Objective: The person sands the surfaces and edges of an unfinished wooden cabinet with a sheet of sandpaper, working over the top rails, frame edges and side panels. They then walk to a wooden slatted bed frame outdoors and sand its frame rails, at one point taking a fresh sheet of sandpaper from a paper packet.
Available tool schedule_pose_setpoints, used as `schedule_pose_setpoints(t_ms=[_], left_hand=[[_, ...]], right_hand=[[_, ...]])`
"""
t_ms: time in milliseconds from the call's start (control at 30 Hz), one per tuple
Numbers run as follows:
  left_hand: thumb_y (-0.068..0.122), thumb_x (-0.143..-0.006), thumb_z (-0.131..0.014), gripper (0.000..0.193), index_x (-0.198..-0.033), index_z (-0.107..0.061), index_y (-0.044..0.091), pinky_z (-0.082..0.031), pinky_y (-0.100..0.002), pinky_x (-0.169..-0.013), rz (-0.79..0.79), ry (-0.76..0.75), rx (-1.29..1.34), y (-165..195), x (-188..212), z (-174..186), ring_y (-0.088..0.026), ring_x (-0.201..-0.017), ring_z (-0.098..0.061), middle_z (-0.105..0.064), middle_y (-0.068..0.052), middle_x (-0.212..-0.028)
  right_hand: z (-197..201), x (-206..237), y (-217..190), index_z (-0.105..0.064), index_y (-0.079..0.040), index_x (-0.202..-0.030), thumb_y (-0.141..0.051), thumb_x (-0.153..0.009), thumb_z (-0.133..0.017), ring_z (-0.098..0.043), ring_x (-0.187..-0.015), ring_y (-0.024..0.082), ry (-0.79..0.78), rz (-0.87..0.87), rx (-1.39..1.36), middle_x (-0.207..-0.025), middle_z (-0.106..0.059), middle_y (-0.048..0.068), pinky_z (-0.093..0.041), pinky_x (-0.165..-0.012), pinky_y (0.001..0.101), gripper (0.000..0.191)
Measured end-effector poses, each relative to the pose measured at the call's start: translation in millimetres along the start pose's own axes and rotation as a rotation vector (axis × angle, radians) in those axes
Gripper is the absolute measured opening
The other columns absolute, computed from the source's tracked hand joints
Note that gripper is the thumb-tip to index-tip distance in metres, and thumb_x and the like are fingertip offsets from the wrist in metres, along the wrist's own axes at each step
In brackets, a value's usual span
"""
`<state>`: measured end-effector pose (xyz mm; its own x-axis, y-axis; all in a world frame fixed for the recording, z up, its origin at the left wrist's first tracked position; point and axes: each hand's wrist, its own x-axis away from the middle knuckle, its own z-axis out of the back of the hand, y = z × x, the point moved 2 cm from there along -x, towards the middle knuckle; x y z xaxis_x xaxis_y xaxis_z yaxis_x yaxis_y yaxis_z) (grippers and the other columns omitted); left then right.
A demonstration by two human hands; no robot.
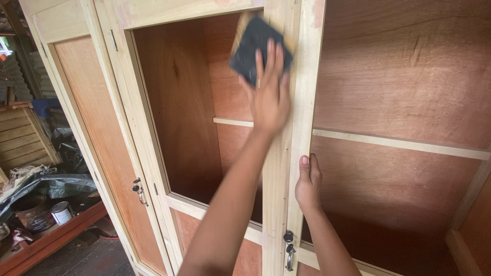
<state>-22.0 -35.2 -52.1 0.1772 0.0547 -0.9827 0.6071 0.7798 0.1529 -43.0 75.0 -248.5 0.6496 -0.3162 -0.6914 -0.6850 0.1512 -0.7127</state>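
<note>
Left hand: your left hand [269, 97] presses a dark square sanding pad [258, 49] flat, fingers spread, on the pale wooden door stile [289, 168].
Right hand: your right hand [308, 181] is clamped on the stile's edge.
Tins: two round metal tins [62, 212] stand on the red shelf's edge [56, 235].

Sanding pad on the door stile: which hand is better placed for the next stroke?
Left. The left hand already presses the dark sanding pad on the door stile; the right hand grips its edge lower down.
</note>
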Motion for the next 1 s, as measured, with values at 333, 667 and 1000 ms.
schedule_pose_setpoints(t_ms=[333, 667, 1000], left_hand=[[0.012, -0.089, -0.054, 0.071, -0.158, -0.037, 0.007, 0.01, -0.077, -0.113, 0.102, -0.346, 0.058, -29.2, 216.8, 8.5, -0.039, -0.158, -0.019, -0.03, -0.014, -0.168], [0.026, -0.105, -0.043, 0.06, -0.162, -0.025, 0.026, 0.014, -0.072, -0.119, 0.063, -0.222, -0.133, -15.9, 5.8, 1.2, -0.026, -0.159, -0.012, -0.02, 0.007, -0.17], [0.019, -0.098, -0.05, 0.064, -0.16, -0.037, 0.011, 0.017, -0.074, -0.113, 0.107, -0.384, 0.07, -32.3, 226.6, 10.8, -0.038, -0.159, -0.016, -0.03, -0.01, -0.169]], right_hand=[[-5.2, -2.6, -4.5, -0.055, 0.001, -0.101, -0.042, -0.11, -0.044, -0.052, -0.073, 0.021, 0.077, 0.157, 0.015, -0.081, -0.059, 0.012, -0.045, -0.07, 0.036, 0.046], [-5.3, 0.0, -6.6, -0.056, 0.002, -0.106, -0.044, -0.109, -0.045, -0.055, -0.077, 0.021, 0.049, 0.096, -0.013, -0.084, -0.063, 0.013, -0.048, -0.072, 0.0374, 0.047], [-6.2, -2.8, -0.9, -0.058, 0.002, -0.107, -0.042, -0.109, -0.044, -0.061, -0.079, 0.024, 0.073, 0.154, 0.017, -0.088, -0.066, 0.017, -0.05, -0.074, 0.0387, 0.046]])
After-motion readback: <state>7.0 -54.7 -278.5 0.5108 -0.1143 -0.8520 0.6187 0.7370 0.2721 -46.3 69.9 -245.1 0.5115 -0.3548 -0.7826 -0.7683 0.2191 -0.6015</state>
